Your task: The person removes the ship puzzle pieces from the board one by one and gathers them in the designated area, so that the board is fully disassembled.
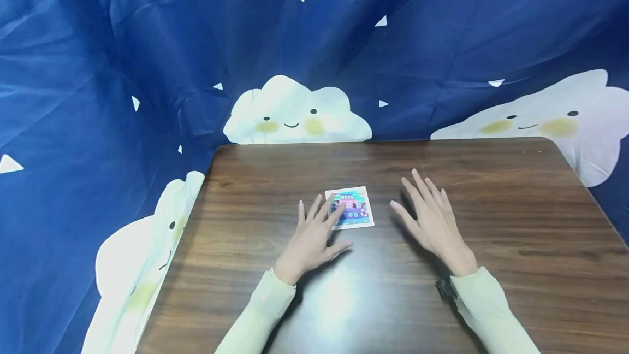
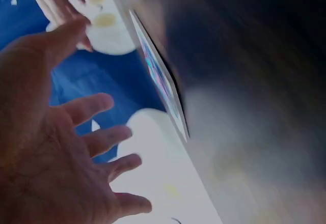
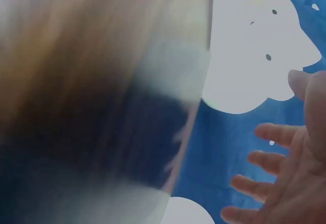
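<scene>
A square, white-bordered card or thin tile (image 1: 358, 213) with a colourful printed picture lies flat on the table. My left hand (image 1: 310, 240) hovers at its left side, fingers spread, and its fingertips overlap the picture in the head view. From the left wrist view, the card (image 2: 162, 79) is seen nearly edge-on, with a gap between it and the left hand (image 2: 61, 147). To the right of the card, my right hand (image 1: 432, 220) is held over the table with its fingers spread. In the right wrist view the right hand (image 3: 285, 173) holds nothing.
The brown wood-grain table (image 1: 530, 206) has a rounded far edge. Behind and to the left hangs a blue cloth (image 1: 417, 53) with white triangles and smiling clouds (image 1: 295, 108). A dark strap or device (image 1: 446, 289) sits by the right cuff.
</scene>
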The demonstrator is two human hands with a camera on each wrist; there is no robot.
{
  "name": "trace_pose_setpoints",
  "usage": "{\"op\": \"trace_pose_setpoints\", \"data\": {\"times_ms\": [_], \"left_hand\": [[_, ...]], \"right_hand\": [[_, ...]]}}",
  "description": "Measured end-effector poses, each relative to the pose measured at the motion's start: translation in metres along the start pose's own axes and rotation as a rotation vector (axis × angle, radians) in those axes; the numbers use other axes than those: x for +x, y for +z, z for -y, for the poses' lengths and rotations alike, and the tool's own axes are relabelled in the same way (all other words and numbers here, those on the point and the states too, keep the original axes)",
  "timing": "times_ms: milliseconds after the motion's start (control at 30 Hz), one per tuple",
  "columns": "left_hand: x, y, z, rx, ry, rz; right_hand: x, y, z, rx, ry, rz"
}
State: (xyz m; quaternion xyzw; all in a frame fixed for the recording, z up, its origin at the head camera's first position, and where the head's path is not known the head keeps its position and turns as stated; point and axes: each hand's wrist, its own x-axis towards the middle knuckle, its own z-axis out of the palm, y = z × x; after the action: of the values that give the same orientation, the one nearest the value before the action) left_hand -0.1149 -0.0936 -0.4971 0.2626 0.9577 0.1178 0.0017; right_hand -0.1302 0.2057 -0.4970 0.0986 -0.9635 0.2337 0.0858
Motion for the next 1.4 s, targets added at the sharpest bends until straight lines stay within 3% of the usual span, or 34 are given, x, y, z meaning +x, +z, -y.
{"op": "trace_pose_setpoints", "data": {"times_ms": [167,467,567,833,967,1400], "left_hand": [[0.009,-0.001,-0.010,0.054,0.052,0.066],[0.013,0.005,-0.022,0.102,0.019,0.169],[0.014,0.007,-0.023,0.093,0.017,0.194],[0.016,0.011,-0.025,0.049,0.010,0.222],[0.016,0.011,-0.025,0.023,0.010,0.230],[0.016,0.011,-0.023,-0.039,-0.014,0.245]], "right_hand": [[0.020,0.009,-0.007,-0.019,-0.038,0.047],[0.055,0.023,0.006,-0.044,-0.111,0.174],[0.066,0.027,0.013,-0.005,-0.137,0.234],[0.087,0.045,0.031,0.187,-0.296,0.392],[0.093,0.054,0.035,0.181,-0.350,0.408],[0.107,0.064,0.044,0.150,-0.412,0.418]]}}
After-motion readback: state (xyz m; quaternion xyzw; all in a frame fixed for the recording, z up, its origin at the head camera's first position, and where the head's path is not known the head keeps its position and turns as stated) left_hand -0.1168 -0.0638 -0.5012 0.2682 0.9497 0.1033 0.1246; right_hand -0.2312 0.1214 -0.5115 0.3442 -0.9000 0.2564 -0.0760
